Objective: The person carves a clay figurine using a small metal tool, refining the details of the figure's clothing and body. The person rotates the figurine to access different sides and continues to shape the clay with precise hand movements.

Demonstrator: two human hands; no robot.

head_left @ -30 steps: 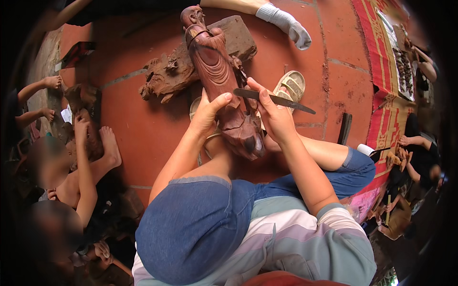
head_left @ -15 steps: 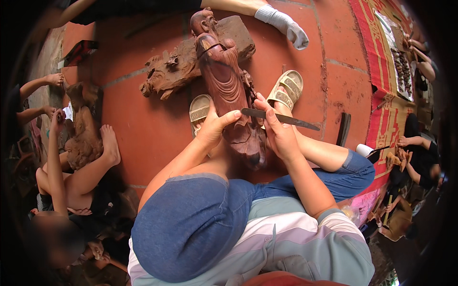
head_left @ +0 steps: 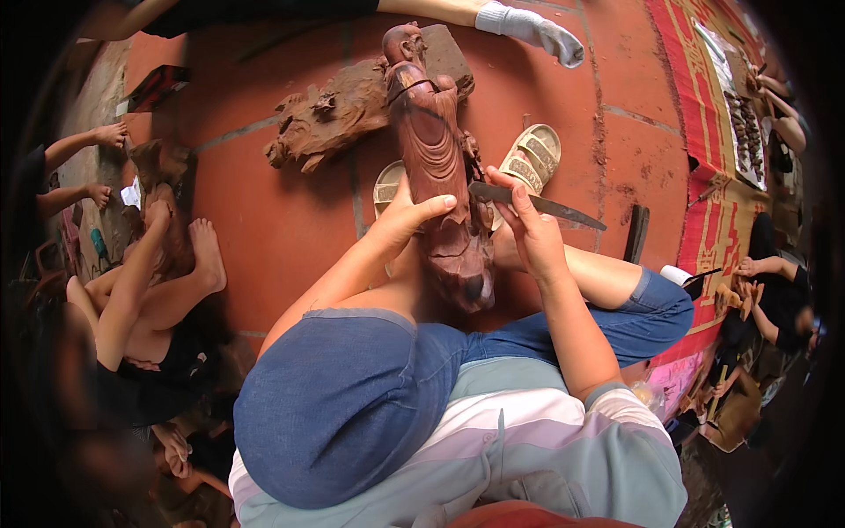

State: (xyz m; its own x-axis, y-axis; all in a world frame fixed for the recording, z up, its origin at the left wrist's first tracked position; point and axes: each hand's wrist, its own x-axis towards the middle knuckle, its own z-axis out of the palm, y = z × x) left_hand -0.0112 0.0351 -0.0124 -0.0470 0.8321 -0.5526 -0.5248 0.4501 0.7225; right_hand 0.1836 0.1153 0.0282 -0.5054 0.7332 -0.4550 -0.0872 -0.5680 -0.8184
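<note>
A reddish-brown carved wooden statue [head_left: 434, 157] of a robed figure leans between my knees, its base toward me. My left hand [head_left: 407, 218] is wrapped round its lower left side, the thumb lying on the robe. In my right hand [head_left: 535, 239] is a thin, dark, flat file [head_left: 568, 212], pinched between thumb and fingers. Its blunt end is by the carved right edge of the statue, and its narrow end points right. Whether the file touches the wood I cannot tell. The statue's upper part rests over a rough wooden block [head_left: 339, 119].
Sandals [head_left: 532, 157] are on my feet either side of the statue. A dark flat bar [head_left: 636, 233] lies on the tiles [head_left: 264, 202] to the right. Another person's socked foot [head_left: 537, 33] reaches in at the top. People work at left and right; a red patterned mat [head_left: 691, 176] runs along the right.
The file's blunt end has shifted from over the statue's front, near my left thumb, to its right edge. In the picture, the statue's head sits further right.
</note>
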